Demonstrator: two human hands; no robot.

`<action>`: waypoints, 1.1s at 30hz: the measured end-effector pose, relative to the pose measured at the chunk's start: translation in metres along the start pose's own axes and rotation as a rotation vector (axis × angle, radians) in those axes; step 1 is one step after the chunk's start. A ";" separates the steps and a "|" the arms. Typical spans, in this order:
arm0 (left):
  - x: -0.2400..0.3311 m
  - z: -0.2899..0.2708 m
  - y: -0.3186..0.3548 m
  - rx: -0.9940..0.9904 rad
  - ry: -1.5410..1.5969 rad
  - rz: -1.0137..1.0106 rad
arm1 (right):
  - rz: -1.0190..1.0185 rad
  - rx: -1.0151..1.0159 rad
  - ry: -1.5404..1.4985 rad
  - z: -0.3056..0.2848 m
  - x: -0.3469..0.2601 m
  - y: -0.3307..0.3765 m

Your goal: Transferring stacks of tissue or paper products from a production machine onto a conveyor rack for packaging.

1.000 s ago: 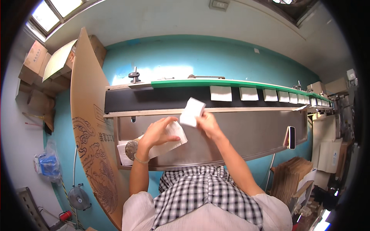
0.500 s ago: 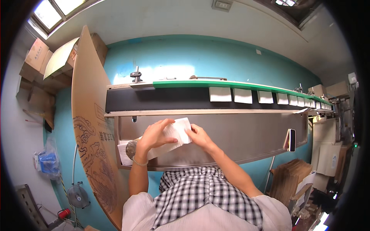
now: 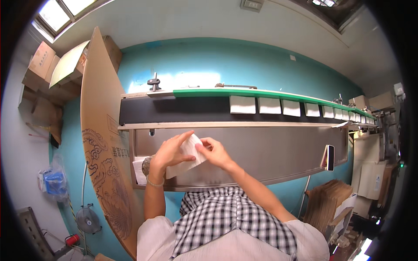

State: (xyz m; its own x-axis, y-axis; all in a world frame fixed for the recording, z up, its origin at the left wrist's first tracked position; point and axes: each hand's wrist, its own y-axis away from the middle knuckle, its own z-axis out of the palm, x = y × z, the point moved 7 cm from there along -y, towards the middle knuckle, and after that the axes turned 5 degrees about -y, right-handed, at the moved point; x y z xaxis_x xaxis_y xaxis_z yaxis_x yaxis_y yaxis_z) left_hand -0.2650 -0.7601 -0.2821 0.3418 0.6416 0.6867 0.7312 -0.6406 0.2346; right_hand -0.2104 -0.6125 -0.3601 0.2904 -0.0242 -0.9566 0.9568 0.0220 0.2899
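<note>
Between my hands, over the left part of a metal-topped tray table (image 3: 261, 152), is a stack of white folded paper (image 3: 190, 149). My left hand (image 3: 167, 153), with a watch at its wrist, is wrapped round the stack's left side, thumb across the front. My right hand (image 3: 216, 154) pinches the stack's upper right edge with thumb and fingers. More white paper (image 3: 139, 172) lies by my left wrist at the table's left end. Beyond the table, several white folded packs (image 3: 242, 105) sit in a row on a black conveyor belt (image 3: 174, 108).
A green rail (image 3: 209, 92) runs along the belt's far side. At the left stands a tall cardboard sheet (image 3: 102, 108). A phone (image 3: 330, 157) leans upright near the table's right end. Stacked brown cardboard (image 3: 324, 202) stands on the lower right, a fan (image 3: 88, 219) on the lower left.
The packs on the belt have shifted slightly left. My right hand has moved left, closer to my left hand, and the paper stack is now tilted more upright between them.
</note>
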 end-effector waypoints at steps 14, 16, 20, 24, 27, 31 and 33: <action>-0.011 0.001 0.003 0.011 0.050 -0.039 | 0.185 0.136 -0.410 -0.046 0.009 -0.032; -0.005 -0.003 0.006 0.043 0.022 -0.042 | 0.148 0.025 -0.050 -0.015 -0.004 -0.011; -0.005 -0.007 0.012 0.081 -0.039 -0.036 | 0.003 -0.043 -0.030 0.017 -0.011 -0.005; -0.007 -0.008 0.014 0.060 -0.009 -0.074 | 0.142 -0.063 -0.036 -0.001 0.013 -0.006; -0.004 -0.006 0.011 0.020 0.001 -0.079 | 0.075 -0.088 -0.102 -0.022 0.032 -0.017; -0.001 -0.008 0.013 0.038 -0.006 -0.083 | 0.152 0.278 -0.562 -0.063 0.010 -0.040; -0.004 -0.010 0.015 0.040 0.011 -0.071 | 0.176 0.158 -0.253 -0.071 -0.012 -0.028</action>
State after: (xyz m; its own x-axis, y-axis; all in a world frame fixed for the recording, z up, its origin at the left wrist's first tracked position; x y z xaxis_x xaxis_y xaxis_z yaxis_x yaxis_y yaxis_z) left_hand -0.2612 -0.7762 -0.2748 0.2818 0.6798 0.6771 0.7764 -0.5762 0.2554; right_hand -0.2417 -0.5422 -0.3591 0.4268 -0.2811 -0.8595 0.8762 -0.1066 0.4699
